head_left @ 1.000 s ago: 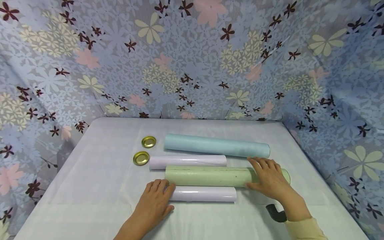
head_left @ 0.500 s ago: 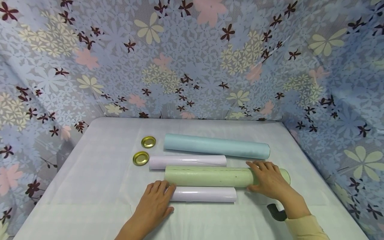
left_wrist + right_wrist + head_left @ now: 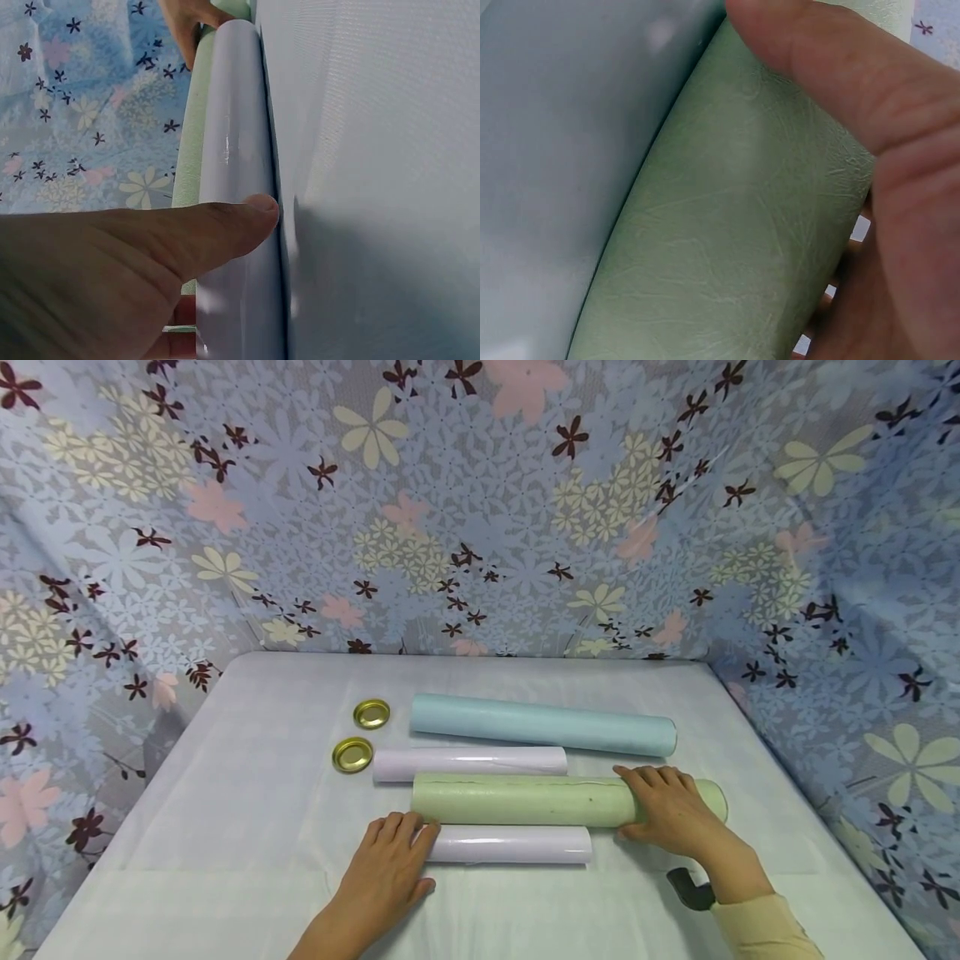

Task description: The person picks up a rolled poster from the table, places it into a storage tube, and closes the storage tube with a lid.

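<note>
On the white table (image 3: 225, 827) lie a green tube (image 3: 525, 800), a blue tube (image 3: 540, 725) and two lilac rolls, side by side. My left hand (image 3: 386, 864) holds the left end of the near lilac roll (image 3: 517, 844). In the left wrist view its thumb (image 3: 225, 225) presses the roll's (image 3: 236, 135) near side, with fingers showing on the far side. My right hand (image 3: 671, 814) grips the right end of the green tube, fingers over the top and thumb on the near side. In the right wrist view the thumb (image 3: 840, 67) lies on the tube (image 3: 742, 247).
The far lilac roll (image 3: 468, 762) lies between the blue and green tubes. Two gold lids (image 3: 372, 713) (image 3: 352, 754) sit to the left of the rolls. Flowered cloth (image 3: 480, 510) walls the table at the back and both sides.
My right hand has drawn back a little from the blue tube, and its fingers have settled over the green tube. The left hand and the rolls have hardly moved.
</note>
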